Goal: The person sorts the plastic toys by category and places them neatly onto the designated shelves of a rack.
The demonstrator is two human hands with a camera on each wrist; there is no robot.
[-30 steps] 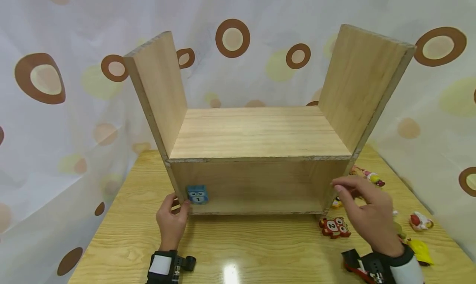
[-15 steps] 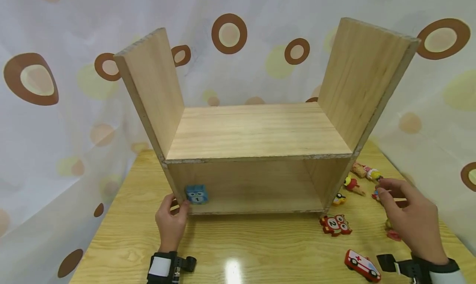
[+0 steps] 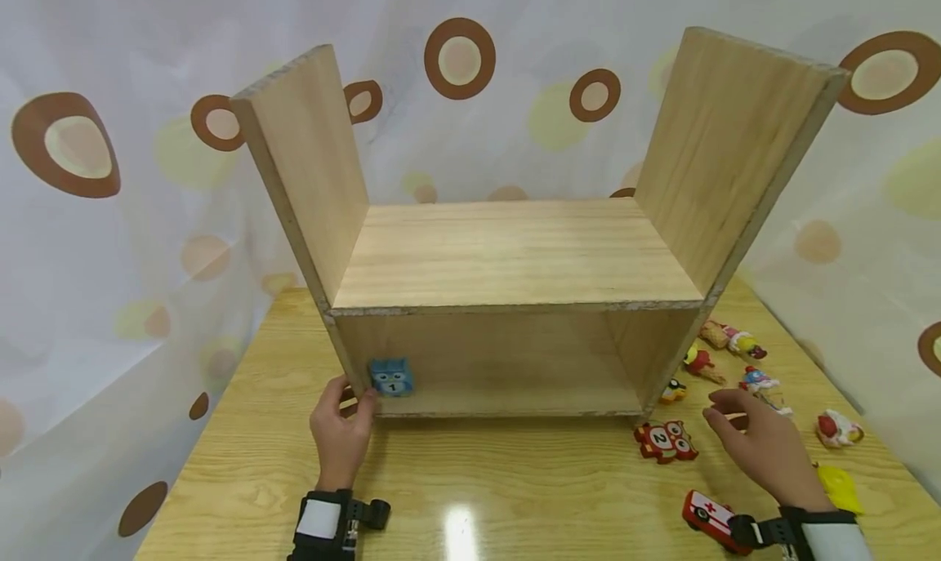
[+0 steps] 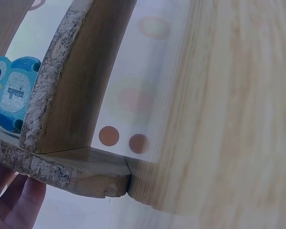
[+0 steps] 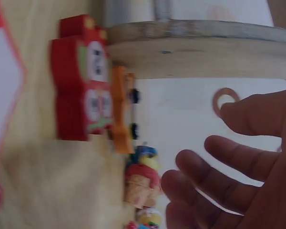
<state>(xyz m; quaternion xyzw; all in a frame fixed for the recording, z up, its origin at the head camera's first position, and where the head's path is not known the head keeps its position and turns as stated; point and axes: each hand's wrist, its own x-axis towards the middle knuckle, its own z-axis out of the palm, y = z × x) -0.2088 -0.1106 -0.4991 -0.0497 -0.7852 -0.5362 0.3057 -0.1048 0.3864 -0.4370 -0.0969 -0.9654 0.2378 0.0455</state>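
Observation:
A wooden shelf (image 3: 515,255) stands upright on the table, with two side boards rising above its middle board. My left hand (image 3: 341,430) grips its lower left side board, thumb at the front edge. Just inside, in the lower compartment, stands a blue owl block (image 3: 392,378) marked 1; the left wrist view also shows this owl block (image 4: 13,93). My right hand (image 3: 764,447) hovers over the table right of the shelf. Its fingers (image 5: 219,186) are loosely bent and hold nothing. Nearest to it is a red owl block (image 3: 665,442) marked 2.
A red and white toy ambulance (image 3: 709,518) lies at the front right, partly behind the right wrist strap. Toy ice creams (image 3: 703,365), an orange toy car (image 3: 672,391), a white and red toy (image 3: 838,429) and a yellow toy (image 3: 838,487) lie along the table's right side.
My right hand left the shelf's right edge, swung right over the toys, then came partway back left. My left hand keeps its grip on the shelf.

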